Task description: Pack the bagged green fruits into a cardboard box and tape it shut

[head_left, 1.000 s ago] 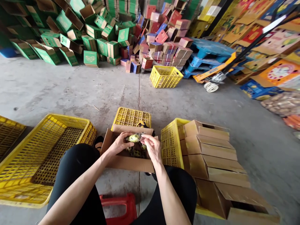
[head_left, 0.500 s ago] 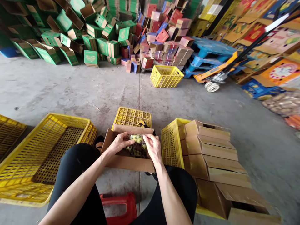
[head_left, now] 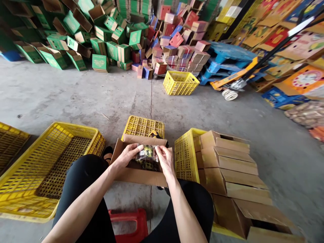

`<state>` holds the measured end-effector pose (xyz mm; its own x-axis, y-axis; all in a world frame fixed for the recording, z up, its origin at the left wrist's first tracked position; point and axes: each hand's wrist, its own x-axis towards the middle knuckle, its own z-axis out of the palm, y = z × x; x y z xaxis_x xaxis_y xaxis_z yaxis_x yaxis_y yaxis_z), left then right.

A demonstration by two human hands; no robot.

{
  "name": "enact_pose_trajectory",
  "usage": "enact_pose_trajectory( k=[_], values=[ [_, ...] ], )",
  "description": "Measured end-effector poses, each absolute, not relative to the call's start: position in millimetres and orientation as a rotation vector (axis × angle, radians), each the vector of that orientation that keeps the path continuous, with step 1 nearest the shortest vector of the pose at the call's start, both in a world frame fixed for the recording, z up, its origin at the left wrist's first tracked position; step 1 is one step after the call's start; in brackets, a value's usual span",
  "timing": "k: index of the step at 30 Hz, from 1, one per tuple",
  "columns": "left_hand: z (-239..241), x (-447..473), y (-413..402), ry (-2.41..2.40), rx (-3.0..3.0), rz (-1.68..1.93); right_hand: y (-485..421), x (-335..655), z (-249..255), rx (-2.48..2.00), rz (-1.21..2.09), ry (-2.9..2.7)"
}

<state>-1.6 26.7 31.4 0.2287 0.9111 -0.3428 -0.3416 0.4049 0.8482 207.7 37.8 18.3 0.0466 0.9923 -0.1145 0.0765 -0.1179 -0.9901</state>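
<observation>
Between my two hands is a clear plastic bag (head_left: 148, 153) with dark and yellow-green round pieces showing through; their kind I cannot make out. My left hand (head_left: 129, 154) pinches its left end, thumb on top. At its right end, my right hand (head_left: 164, 156) grips the plastic between thumb and fingers. The bag is held over an open cardboard box (head_left: 143, 177) that sits between my knees. More similar yellow-green, dark-spotted pieces (head_left: 146, 165) lie in the box below the bag, partly hidden by it.
An upturned yellow crate (head_left: 143, 125) stands behind the box. A large yellow crate (head_left: 93, 138) is on my left; another (head_left: 186, 155) on my right bears several cardboard boxes (head_left: 235, 168). A red plastic stool (head_left: 141, 224) shows below. Farther off are a yellow crate (head_left: 181, 84) and a pallet jack (head_left: 235, 81).
The bag has tipped and spread between my hands, so a broader, shiny face of it now shows. Both hands stay at its ends.
</observation>
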Motion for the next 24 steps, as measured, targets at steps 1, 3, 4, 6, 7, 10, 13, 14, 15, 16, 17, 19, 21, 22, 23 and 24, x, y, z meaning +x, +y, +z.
enact_pose_trajectory(
  k=[1,3,4,6,7,10,13,14,15,16,17,19,21,22,23,24],
  values=[
    [31.3,-1.3,26.7,0.985,0.718,0.978,37.3,206.7,19.2,-1.372,1.238,-1.163],
    [31.2,-0.7,26.5,1.02,0.723,0.987,36.4,204.3,21.4,-1.36,1.289,-1.12],
    [31.4,-0.5,26.5,1.038,0.726,0.993,36.2,203.5,22.3,-1.351,1.321,-1.097],
    [32.1,-1.0,26.6,1.066,0.733,1.011,36.7,203.8,22.5,-1.337,1.36,-1.066],
    [32.6,-1.9,27.0,1.08,0.734,1.027,37.4,205.4,21.6,-1.336,1.362,-1.061],
    [32.9,-8.7,29.9,1.178,0.743,1.098,40.5,215.1,14.1,-1.377,1.307,-1.124],
    [29.1,-18.9,34.7,1.334,0.85,1.197,43.3,224.5,2.5,-1.476,1.15,-1.384],
    [26.8,-22.0,36.2,1.389,0.916,1.218,43.7,225.3,-1.5,-1.502,1.076,-1.498],
    [24.1,-24.6,37.5,1.451,0.988,1.221,43.7,224.6,-5.2,-1.517,1.007,-1.607],
    [21.2,-26.7,38.5,1.517,1.061,1.203,43.4,222.3,-8.6,-1.518,0.946,-1.705],
    [18.1,-28.2,39.2,1.582,1.129,1.169,42.7,218.9,-11.4,-1.507,0.894,-1.797],
    [12.2,-29.5,39.8,1.692,1.234,1.092,40.4,210.0,-15.3,-1.461,0.825,-1.972],
    [7.1,-29.2,39.6,1.742,1.298,1.056,38.0,201.5,-16.7,-1.431,0.79,-2.123],
    [5.0,-28.7,39.4,1.744,1.324,1.052,37.2,198.2,-16.5,-1.436,0.781,-2.182],
    [3.3,-28.1,39.2,1.736,1.347,1.052,36.7,195.7,-15.8,-1.456,0.777,-2.226],
    [2.0,-27.5,39.0,1.722,1.369,1.049,36.7,194.2,-14.8,-1.486,0.777,-2.251]
  ],
)
